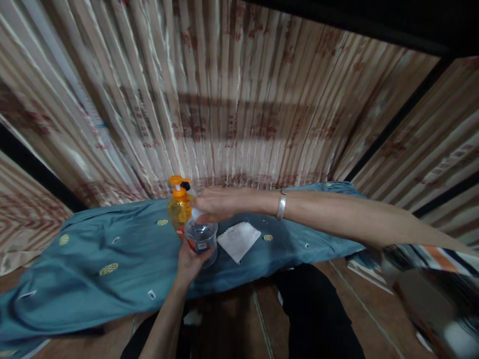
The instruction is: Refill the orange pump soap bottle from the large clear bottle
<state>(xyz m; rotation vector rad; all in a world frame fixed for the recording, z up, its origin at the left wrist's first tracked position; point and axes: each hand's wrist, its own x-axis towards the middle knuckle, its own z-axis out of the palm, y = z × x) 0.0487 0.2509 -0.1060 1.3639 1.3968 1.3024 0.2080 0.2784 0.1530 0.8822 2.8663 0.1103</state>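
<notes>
Over the teal-clothed worktop (130, 279), left of its middle and closer to the near edge than the far one: a clear jar (202, 239). Cannot tell whether touching the cloth or held just above. Looks like thin plastic, so probably light, fairly stiff, unlikely to shatter, but apt to slip if wet and to dent if squeezed hard. Best taken around the lower body, leaving the mouth free.

Held just so by the left hand (190, 262), fingers and thumb spread around the side facing the near edge. At the mouth, the right hand (211, 204), reaching in from the right, fingers curled narrow around a white piece (197, 215); too blurred to tell what kind.

Just beside the jar, toward the far edge and the left: a yellow pump bottle (178, 212) with an orange top. On the other side, toward the right end: a folded white cloth (239, 241), flat, one corner pointing to the near edge.
</notes>
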